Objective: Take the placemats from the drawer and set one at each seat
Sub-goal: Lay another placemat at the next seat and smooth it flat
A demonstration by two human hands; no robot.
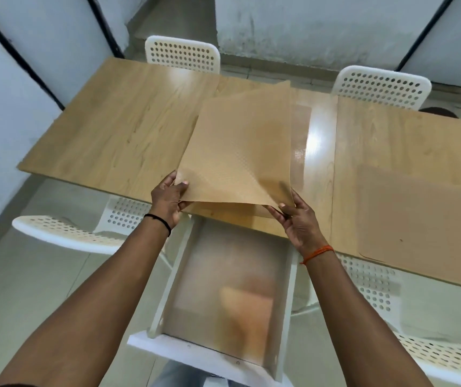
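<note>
Both hands' grip (168,196) on thin placemat (237,152)

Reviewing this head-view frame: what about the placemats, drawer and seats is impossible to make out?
- Placemats in both hands: count unclear, sheets overlap.
- Drawer: contents blurred; remaining mats uncertain.
- Right placemat: cut off by the frame edge.
- Far-right chair: seat hidden behind the table.
- Left hand, right hand: undersides hidden by mats.

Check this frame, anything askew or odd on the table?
Slightly. The placemat already laid at the right looks rotated against the table edge, its near corner reaching the rim. The drawer hangs open. The placemats pinched by left hand and right hand aren't laid yet.
</note>
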